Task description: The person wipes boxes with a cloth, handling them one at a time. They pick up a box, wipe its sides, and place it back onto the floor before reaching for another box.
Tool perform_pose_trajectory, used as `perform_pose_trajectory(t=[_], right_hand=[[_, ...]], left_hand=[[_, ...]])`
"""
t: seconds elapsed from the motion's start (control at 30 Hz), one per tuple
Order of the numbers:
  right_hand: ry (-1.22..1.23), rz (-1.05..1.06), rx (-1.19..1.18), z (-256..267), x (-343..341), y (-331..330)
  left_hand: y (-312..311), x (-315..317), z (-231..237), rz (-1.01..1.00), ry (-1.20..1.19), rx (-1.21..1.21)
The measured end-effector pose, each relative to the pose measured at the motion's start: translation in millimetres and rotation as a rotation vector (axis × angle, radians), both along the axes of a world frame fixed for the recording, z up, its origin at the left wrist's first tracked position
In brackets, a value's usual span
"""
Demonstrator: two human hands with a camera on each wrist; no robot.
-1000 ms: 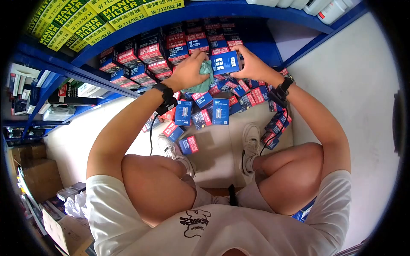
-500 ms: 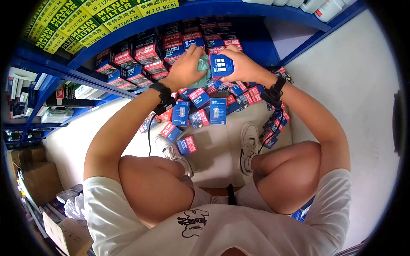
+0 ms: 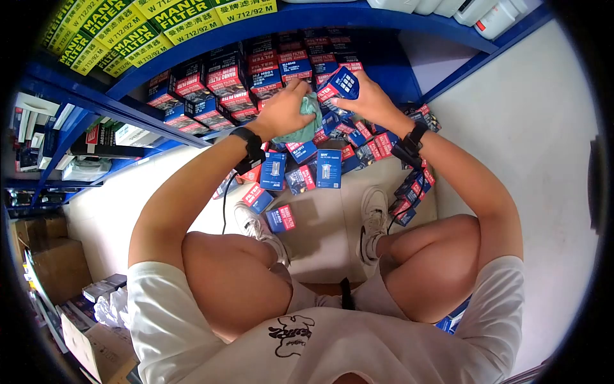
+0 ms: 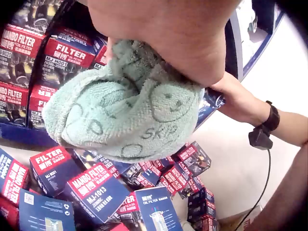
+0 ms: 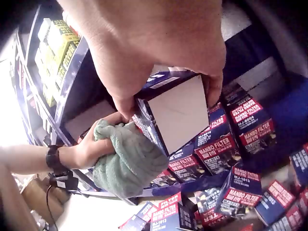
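Observation:
My left hand (image 3: 285, 112) grips a bunched light green towel (image 4: 125, 110) with printed cartoon marks and letters. In my right hand (image 3: 371, 101) is a blue and red oil filter box (image 3: 339, 88), held between thumb and fingers, tilted. Its plain whitish end face (image 5: 180, 113) is turned toward the right wrist camera. The towel lies just left of the box, close beside it in the head view. Behind both hands, stacked filter boxes (image 3: 225, 78) fill the lower shelf.
Many loose filter boxes (image 3: 329, 168) lie piled on the floor below the hands. A blue shelf edge (image 3: 332, 18) runs above them, with yellow filter boxes (image 3: 128, 32) and white bottles (image 3: 499, 16) on top. Cables hang from both wrist cameras. A white wall (image 3: 511, 115) stands at right.
The box in my right hand has turned and tilted, showing a different side. My left hand stays beside it with the towel.

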State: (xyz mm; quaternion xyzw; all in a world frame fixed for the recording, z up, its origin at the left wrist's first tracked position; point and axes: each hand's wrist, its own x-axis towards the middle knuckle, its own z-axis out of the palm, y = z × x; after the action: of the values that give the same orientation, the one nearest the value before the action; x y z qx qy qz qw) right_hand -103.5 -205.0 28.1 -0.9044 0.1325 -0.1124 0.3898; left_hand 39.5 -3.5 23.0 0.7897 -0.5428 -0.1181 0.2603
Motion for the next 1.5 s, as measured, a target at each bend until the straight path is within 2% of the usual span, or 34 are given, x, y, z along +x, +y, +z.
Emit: perform_pose_trajectory(t=[0.1,0.17,0.23,0.27,0.37,0.4,0.43,0.5,0.57,0.63,0.7,0.93,1.03,1.1,1.17,1.2,1.5], right_hand=[[0.001,0.024,0.124,-8.0,2.6,2.0],[-0.031,0.059,0.173,-11.9,1.5,0.4],[0.190,0.116,0.201,1.8,-1.8,7.8],[0.224,0.108,0.121,-4.9,-0.3,6.0],[0.114,0.139,0.084,-21.1,-0.8,0.5],[0.031,0.160,0.137,-17.3,-3.7,3.2],[0.032,0.159,0.138,-12.2,-3.5,2.5],[0.181,0.321,0.044,-6.1,-4.9,1.1],[0.236,0.340,0.029,-14.5,-6.8,3.8],[0.131,0.296,-0.116,-21.3,-10.9,6.3],[0.099,0.262,-0.107,-22.0,-11.3,6.7],[0.030,0.338,-0.068,-1.4,-14.8,8.3],[0.031,0.356,-0.062,3.8,-12.9,11.9],[0.022,0.350,-0.064,2.4,-9.6,10.0],[0.028,0.315,0.035,-5.1,-8.3,5.0],[-0.076,0.348,-0.060,-7.2,-5.6,3.4],[-0.026,0.387,-0.019,1.5,-11.7,4.8]], left_hand=[[-0.5,0.1,-2.3,0.002,0.050,-0.047],[-2.7,4.6,-8.2,0.104,0.064,-0.087],[-4.2,3.7,-7.1,0.136,0.031,-0.062],[-4.1,2.3,-7.3,0.170,-0.001,-0.036],[-1.3,-4.6,-11.9,0.177,0.024,-0.019],[-0.9,-7.4,-8.2,0.177,0.025,-0.018],[-0.9,-9.5,-4.3,0.124,0.028,-0.021],[-1.6,-16.0,0.5,0.068,0.035,-0.023],[-3.1,-21.1,4.1,-0.026,0.048,-0.037],[-8.6,-29.8,7.0,-0.035,0.034,-0.031],[-11.9,-35.0,9.6,-0.109,-0.038,-0.083],[-15.3,-22.9,4.1,0.033,-0.047,0.017],[-10.8,-19.8,3.2,0.063,-0.070,-0.011],[-9.6,-24.4,7.0,0.056,-0.049,0.022],[-9.4,-34.1,11.7,-0.067,-0.017,0.032],[-10.7,-40.2,12.0,-0.090,-0.028,0.032],[-5.9,-24.5,-6.0,-0.055,-0.124,0.084]])
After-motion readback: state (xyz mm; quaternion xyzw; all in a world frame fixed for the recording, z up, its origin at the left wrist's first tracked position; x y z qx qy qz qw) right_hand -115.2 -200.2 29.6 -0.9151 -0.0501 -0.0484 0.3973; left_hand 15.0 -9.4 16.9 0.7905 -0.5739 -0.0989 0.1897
